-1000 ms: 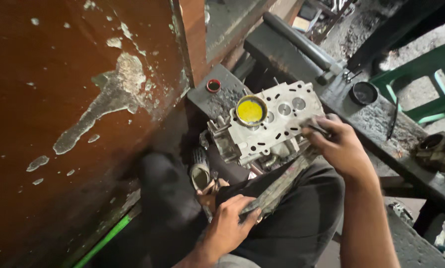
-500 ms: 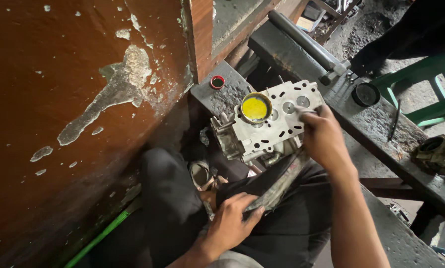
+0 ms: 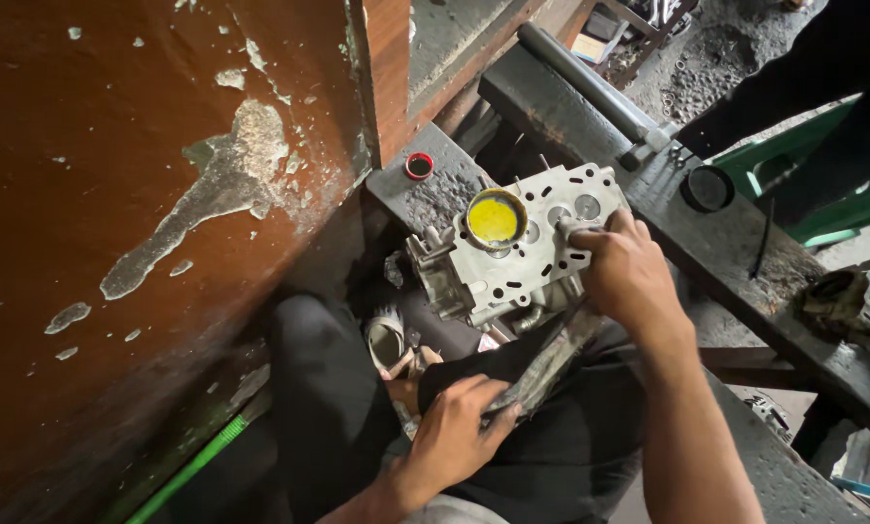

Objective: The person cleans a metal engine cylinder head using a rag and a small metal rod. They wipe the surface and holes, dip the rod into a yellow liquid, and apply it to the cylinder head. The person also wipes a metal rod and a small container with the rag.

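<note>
My right hand [image 3: 629, 277] rested palm down, fingers curled over the edge of the grey cylinder head [image 3: 517, 247] on my lap. My left hand [image 3: 454, 437] gripped a dark flat bar [image 3: 546, 364] below it. A yellow-filled tin [image 3: 495, 218] sat on the head.

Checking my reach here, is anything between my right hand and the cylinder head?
Nothing visible does: the right hand already rests on the cylinder head, fingers on its top face. The yellow-filled cup sits on the head, to the side of the hand.
</note>
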